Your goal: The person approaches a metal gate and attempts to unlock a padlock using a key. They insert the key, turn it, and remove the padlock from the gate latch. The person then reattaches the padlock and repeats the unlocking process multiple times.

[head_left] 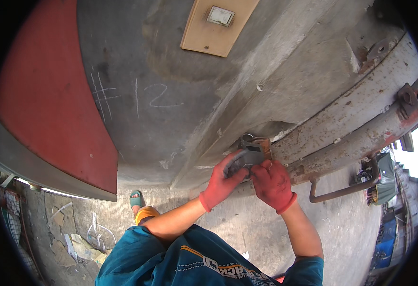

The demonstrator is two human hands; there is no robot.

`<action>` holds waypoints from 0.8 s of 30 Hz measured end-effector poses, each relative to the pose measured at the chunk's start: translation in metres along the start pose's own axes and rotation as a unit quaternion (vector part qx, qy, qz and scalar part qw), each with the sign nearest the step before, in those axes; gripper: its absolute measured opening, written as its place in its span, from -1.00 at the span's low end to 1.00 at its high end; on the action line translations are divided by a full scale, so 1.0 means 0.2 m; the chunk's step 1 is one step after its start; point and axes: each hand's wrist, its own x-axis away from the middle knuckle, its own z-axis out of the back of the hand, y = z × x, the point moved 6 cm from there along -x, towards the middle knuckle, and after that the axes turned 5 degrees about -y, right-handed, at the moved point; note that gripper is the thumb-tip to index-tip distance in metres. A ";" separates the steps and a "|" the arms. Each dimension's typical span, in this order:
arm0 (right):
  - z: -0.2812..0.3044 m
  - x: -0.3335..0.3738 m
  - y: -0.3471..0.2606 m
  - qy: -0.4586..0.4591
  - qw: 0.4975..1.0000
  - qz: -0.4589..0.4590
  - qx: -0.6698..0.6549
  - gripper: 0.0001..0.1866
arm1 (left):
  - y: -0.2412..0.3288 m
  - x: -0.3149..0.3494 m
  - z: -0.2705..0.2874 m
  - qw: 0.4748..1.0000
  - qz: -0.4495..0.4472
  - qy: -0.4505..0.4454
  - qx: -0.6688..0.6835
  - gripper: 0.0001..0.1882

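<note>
My left hand (223,178), in a red glove, is closed around a dark grey padlock (252,156). The padlock hangs at the edge of a concrete wall, beside a rusty brown metal plate (265,147). A rounded metal loop (247,137) shows just above its body. My right hand (273,183), also red-gloved, pinches at the lower right side of the padlock. A small glint shows at those fingertips, but what they hold is too small to make out.
A rusty, pale metal door frame (347,117) curves along the right, with a bent handle (333,196) below. A beige switch plate (213,31) and chalk marks are on the grey wall. At left stands a red panel (51,90). Scraps (87,248) lie on the concrete floor.
</note>
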 end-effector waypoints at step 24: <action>0.01 0.00 -0.01 0.017 0.999 0.033 -0.014 -0.59 | 0.02 0.00 -0.04 0.990 0.038 -0.016 0.133 -0.39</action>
